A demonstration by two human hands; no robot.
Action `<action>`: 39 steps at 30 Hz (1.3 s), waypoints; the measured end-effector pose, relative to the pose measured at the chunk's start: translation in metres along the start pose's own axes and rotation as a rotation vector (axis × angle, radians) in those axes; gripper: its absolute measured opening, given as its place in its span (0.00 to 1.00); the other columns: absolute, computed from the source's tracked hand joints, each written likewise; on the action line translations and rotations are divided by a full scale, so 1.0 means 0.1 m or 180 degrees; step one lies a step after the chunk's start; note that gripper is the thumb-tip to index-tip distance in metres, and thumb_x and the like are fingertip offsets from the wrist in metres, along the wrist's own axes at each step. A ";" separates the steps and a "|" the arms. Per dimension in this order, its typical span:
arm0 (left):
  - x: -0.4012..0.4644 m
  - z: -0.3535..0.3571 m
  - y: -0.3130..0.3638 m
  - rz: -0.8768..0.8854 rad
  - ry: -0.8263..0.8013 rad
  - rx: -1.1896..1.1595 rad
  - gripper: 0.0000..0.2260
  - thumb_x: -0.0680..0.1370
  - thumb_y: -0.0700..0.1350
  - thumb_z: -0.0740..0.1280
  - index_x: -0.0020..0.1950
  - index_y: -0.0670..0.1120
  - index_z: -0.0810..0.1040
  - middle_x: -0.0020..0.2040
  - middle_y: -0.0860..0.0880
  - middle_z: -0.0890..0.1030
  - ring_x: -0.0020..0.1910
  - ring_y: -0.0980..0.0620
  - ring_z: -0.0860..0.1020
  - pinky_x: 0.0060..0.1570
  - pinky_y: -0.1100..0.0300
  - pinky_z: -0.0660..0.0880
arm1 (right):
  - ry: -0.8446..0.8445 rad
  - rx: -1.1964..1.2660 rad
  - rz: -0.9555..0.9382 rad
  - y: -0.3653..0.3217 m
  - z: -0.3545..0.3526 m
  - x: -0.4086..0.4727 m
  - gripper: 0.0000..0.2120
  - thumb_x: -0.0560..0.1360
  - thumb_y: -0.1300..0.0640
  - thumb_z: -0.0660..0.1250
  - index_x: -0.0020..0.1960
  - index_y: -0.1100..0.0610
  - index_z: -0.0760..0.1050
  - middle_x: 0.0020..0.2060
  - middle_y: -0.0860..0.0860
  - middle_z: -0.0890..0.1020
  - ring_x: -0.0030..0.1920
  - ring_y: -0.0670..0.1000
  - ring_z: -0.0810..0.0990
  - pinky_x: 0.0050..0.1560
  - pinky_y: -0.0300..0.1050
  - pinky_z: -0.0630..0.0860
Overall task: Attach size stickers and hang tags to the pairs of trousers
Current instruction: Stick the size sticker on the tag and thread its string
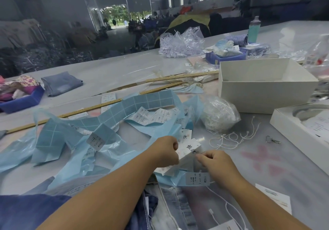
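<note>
Hang tags (186,151), white with dark printed characters, are held as a small stack between two hands just beyond the near edge of the table (106,76). The left hand (166,151) is curled around the stack's left side, and the right hand (214,162) is pinched at the stack's right corner, where a thin string seems to be caught; the string itself is too fine to be made out there. One pair of denim trousers (170,210) is spread at the near edge, beneath both forearms. Long blue-backed strips of size stickers (142,103) are scattered to the left and far side of the hands; they cannot be counted. Loose white tag strings (236,137) are seen to the right, near one clear bag of strings (219,116). Two white boxes (267,89) are placed at the right. Three wooden rulers (181,77) are laid further back, and one folded pair of jeans (61,83) is set at the far left.
</note>
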State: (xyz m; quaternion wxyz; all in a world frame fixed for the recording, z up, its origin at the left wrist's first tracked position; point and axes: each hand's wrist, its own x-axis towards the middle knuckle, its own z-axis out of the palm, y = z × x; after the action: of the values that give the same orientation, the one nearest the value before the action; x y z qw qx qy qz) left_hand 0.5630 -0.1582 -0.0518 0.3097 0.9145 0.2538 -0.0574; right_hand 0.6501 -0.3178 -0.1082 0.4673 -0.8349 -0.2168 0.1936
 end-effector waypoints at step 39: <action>-2.82 -1.15 0.44 0.1188 0.2769 -0.1012 0.13 0.69 0.63 0.68 0.48 0.60 0.73 0.42 0.57 0.78 0.36 0.66 0.75 0.35 0.69 0.72 | -0.1572 0.2041 -0.1934 -2.06 -0.30 -1.96 0.14 0.80 0.64 0.58 0.42 0.58 0.80 0.34 0.51 0.83 0.36 0.51 0.82 0.37 0.46 0.79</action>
State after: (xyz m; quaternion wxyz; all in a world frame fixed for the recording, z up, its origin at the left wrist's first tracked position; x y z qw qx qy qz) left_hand 0.3349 -0.2406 0.1385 0.3157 0.8250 0.1971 0.4252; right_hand 0.4655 -0.3486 0.1085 0.6702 -0.4779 -0.4837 0.2975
